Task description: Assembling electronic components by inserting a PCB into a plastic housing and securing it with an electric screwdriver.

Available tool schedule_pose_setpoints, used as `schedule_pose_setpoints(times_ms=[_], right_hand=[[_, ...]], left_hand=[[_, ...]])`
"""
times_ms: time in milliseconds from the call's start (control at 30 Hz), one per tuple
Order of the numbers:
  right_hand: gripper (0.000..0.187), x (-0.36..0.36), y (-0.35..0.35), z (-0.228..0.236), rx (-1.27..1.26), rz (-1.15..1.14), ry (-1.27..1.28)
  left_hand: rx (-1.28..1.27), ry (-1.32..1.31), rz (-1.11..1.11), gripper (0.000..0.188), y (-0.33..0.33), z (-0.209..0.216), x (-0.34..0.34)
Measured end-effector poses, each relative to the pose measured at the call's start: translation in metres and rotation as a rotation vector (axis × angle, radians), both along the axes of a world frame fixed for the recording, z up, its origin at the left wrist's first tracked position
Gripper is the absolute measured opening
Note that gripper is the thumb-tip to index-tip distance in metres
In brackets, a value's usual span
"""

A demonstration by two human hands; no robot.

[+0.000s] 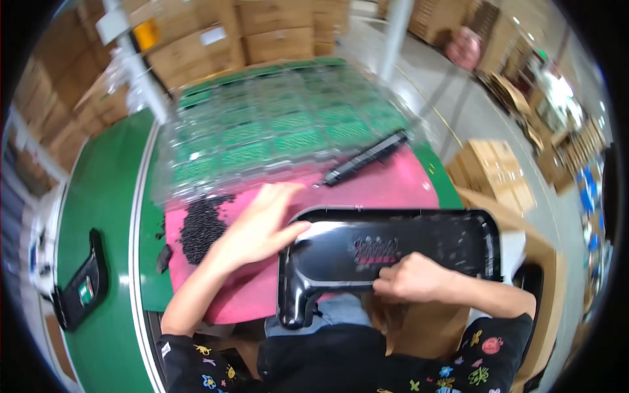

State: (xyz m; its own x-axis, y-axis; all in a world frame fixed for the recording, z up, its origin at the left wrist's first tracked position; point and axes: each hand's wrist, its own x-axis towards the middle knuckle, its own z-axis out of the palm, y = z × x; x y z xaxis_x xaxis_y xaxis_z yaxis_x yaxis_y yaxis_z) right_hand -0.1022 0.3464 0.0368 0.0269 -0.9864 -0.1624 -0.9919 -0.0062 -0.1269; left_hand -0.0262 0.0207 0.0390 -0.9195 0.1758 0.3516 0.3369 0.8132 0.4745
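A glossy black plastic shell point(327, 245) with a raised rim, a short leg at its near left and a grille of small holes lies in front of me, reaching past the mat's near edge. My left hand point(265, 226) is at its left end, fingers stretched out and thumb touching the rim. Curled at the near rim, my right hand point(416, 278) is closed; it seems to grip the shell's edge, though its fingertips are partly hidden. Beyond the shell, a dark power screwdriver point(367, 157) lies slanted. A pile of small black screws point(202, 229) sits left of my left hand.
Clear plastic trays point(282, 121) holding green circuit boards cover the table's far part, behind the pink mat point(229, 298). On a green conveyor point(108, 177) at left lies another black shell point(85, 288). Cardboard boxes point(491, 173) stand at right; an open carton point(553, 281) is beside my right arm.
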Motion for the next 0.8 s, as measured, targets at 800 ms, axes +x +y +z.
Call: schedule_pose_setpoints(times_ms=[800], right_hand=[[0.049,-0.179,-0.525,-0.026,-0.386,-0.405,0.098]], left_hand=[[-0.111,0.063,0.385,0.062,-0.019,-0.045,0.006]])
